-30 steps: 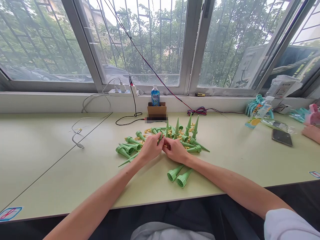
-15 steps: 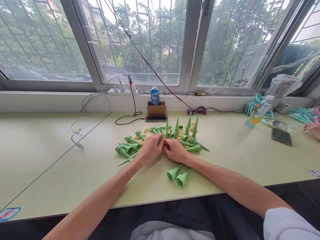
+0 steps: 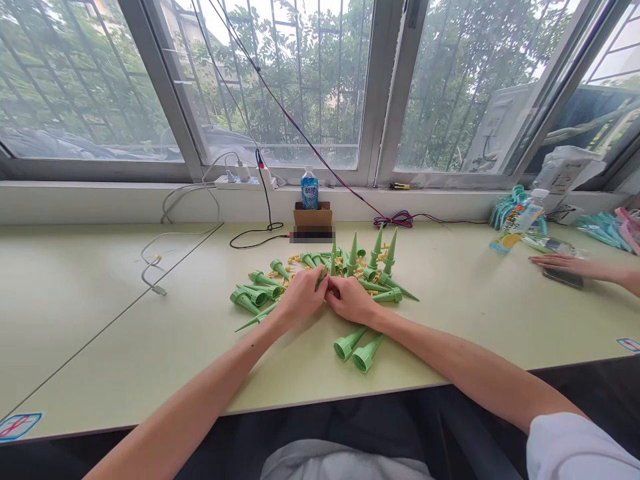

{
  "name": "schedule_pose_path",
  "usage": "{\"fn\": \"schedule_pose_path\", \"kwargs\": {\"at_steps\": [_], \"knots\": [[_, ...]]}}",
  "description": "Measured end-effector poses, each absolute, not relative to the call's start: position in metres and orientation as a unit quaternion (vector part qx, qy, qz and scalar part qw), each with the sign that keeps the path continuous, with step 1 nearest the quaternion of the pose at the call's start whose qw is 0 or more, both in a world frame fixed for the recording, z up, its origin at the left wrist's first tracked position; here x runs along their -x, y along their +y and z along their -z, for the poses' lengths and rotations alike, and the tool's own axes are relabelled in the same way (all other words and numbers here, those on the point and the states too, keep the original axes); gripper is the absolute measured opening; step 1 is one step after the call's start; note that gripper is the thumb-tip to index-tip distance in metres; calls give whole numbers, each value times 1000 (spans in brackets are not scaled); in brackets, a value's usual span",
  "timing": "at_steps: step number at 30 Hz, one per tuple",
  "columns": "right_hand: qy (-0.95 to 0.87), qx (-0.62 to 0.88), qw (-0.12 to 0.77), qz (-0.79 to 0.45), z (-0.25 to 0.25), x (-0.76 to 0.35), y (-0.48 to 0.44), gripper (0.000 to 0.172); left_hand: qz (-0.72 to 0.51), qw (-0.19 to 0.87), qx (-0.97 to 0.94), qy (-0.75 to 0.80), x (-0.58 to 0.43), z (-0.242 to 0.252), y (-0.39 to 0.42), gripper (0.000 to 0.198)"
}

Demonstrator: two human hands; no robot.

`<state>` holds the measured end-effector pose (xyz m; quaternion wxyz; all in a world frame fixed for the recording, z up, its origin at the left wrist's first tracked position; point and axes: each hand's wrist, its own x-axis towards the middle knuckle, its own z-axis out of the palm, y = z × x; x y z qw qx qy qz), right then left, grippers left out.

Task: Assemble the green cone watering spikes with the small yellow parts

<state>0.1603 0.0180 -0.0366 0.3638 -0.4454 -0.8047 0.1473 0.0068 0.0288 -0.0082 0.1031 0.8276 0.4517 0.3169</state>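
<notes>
A long pale bench runs below the windows. Across its middle spreads a heap of green spikes, several standing point up. Over the front edge stretch the worker's arms, the hands meeting at the heap: the left hand grips one held spike, while the right hand bunches its fingertips against the left's; I can't tell what those pinch. Towards the right end, another person's hand partly covers a dark phone. Nearer the front edge, two loose spikes lie side by side, open ends facing it. Smallest are the yellow pieces scattered through the heap.
</notes>
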Motion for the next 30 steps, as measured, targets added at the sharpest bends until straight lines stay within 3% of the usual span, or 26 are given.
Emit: {"fn": "schedule_pose_path", "kwargs": {"at_steps": [30], "knots": [[-822, 433, 334, -160, 33, -163, 18, 16, -297, 96, -839, 445, -5, 12, 31, 25]]}}
